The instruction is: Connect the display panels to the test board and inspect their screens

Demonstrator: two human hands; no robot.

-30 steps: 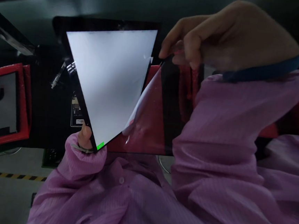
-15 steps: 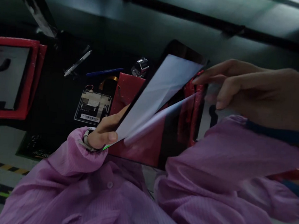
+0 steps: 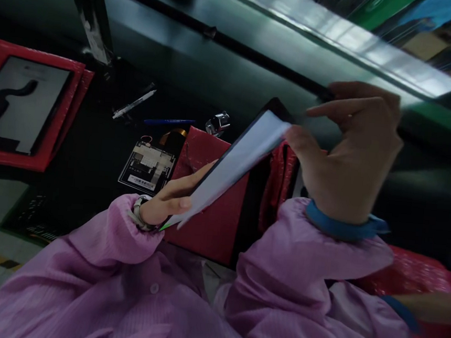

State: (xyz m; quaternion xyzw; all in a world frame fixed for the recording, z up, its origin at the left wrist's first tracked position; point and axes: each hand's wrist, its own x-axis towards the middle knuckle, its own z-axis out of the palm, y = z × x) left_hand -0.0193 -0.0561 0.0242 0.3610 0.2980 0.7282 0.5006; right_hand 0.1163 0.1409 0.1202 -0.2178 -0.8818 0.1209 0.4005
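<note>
My left hand (image 3: 173, 198) grips the lower end of a tilted flat panel (image 3: 236, 162) with a dark frame and a pale, bright face. Its thumb lies over the near edge. Beside the panel's upper right corner is my right hand (image 3: 355, 149), wearing a blue wristband. The thumb tip is at that corner, and the forefinger is raised apart from it. Whether the thumb touches the panel is blurred. Behind the panel, a red wrapped sheet (image 3: 220, 224) lies on the dark table.
Left: a panel (image 3: 26, 99) on red wrap (image 3: 39, 159). Behind my left hand: a small circuit module (image 3: 147, 165), a white pen (image 3: 134, 104), a blue pen (image 3: 169, 122) and a shiny metal object (image 3: 217, 122). Lower right: another person's forearm (image 3: 430, 308) by red wrap (image 3: 414, 269).
My right hand has turned upward, its fingers now pointing left at the panel's corner. The panel looks narrower, tilted more edge-on. The translucent strip below it no longer stands apart. The view has shifted.
</note>
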